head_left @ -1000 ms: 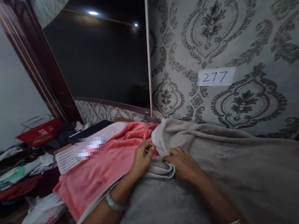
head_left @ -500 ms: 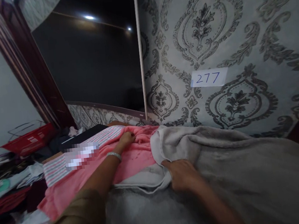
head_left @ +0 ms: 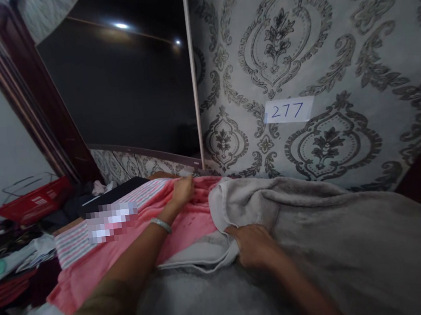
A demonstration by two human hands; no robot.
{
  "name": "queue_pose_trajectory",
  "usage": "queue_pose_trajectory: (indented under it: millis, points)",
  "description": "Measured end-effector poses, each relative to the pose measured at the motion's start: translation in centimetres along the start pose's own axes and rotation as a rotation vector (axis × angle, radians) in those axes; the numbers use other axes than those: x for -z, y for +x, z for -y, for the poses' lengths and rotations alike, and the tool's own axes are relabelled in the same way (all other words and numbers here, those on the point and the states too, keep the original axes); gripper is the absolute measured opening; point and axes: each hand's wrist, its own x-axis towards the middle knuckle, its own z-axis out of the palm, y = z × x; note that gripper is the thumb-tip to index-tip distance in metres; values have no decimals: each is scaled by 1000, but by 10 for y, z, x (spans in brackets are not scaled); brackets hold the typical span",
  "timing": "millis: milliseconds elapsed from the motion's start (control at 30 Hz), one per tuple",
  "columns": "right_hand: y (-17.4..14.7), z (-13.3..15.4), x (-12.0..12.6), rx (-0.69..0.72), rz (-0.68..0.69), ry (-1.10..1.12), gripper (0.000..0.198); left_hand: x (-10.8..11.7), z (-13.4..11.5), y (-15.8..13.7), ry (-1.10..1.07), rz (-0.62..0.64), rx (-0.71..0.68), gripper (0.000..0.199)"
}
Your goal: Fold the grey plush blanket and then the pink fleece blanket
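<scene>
A pink fleece blanket [head_left: 182,230] with a striped border [head_left: 74,244] lies spread in front of me, partly under a thick grey blanket [head_left: 336,244]. My left hand [head_left: 183,190], with a bangle on its wrist, is closed on bunched pink cloth near the far edge. Its fingertips are hidden behind the knuckles. Closer to me, my right hand [head_left: 252,243] grips the pale hem of the grey blanket, thumb on top and the other fingers under the fold. Beside that hand, the hem curls back and bares the grey underside.
A large dark television screen [head_left: 131,85] hangs behind the blankets, beside patterned wallpaper bearing a paper marked 277 [head_left: 289,110]. At the left are a red basket [head_left: 34,200], a flat black object [head_left: 111,195] and piled clothes [head_left: 10,291].
My left hand has risen slightly and shifted right against the pink blanket, its fist more upright. The right hand keeps its hold on the grey hem. The whole view has shifted a little.
</scene>
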Motion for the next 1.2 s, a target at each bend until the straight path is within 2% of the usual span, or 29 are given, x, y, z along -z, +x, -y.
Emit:
queue_pose_trajectory:
  millis: [100,233,300,367,400,467,500,567,633,667,733,800,867,900,967,1067,1133,1200]
  points:
    - [-1,1,2,4,4,14,53,25,-26,-6,-17,-45,-58,34]
    - [-2,-13,8,51,27,106,71,51,-70,-19,-31,-104,-192,31]
    - [-1,-27,11,98,47,298,76,53,-90,-36,-12,-57,-314,28]
    - [3,-42,12,130,22,579,59,48,-101,-60,-9,33,-475,24]
    - [6,-48,11,112,-37,714,50,44,-102,-73,-22,74,-553,24]
    - [13,-54,6,44,-264,868,43,35,-96,-100,-58,137,-660,25]
    - [16,-54,3,22,-399,862,43,32,-90,-113,-72,161,-693,27]
    - [20,-48,-5,67,-584,724,62,32,-75,-138,-77,190,-726,30]
    - [20,-38,-11,191,-583,567,75,35,-60,-161,-74,205,-773,31]
    - [18,-33,-13,238,-538,513,74,38,-52,-172,-79,212,-810,32]
    - [15,-22,-12,289,-458,451,59,43,-38,-190,-109,257,-870,33]
    - [12,-14,-9,322,-436,434,37,47,-24,-197,-205,339,-842,31]
    - [10,-6,-8,361,-401,442,15,50,-9,-186,-391,361,-688,34]
    - [10,-3,-8,374,-356,450,9,51,-1,-172,-491,326,-577,38]
    - [11,1,-12,353,-219,457,17,53,14,-132,-624,157,-327,46]
    - [13,4,-20,258,-81,445,23,53,31,-60,-577,-117,26,38]
    - [15,3,-24,224,-57,463,23,50,37,-23,-573,-139,64,36]
    - [17,1,-25,207,-36,507,22,43,40,-2,-584,-116,47,38]
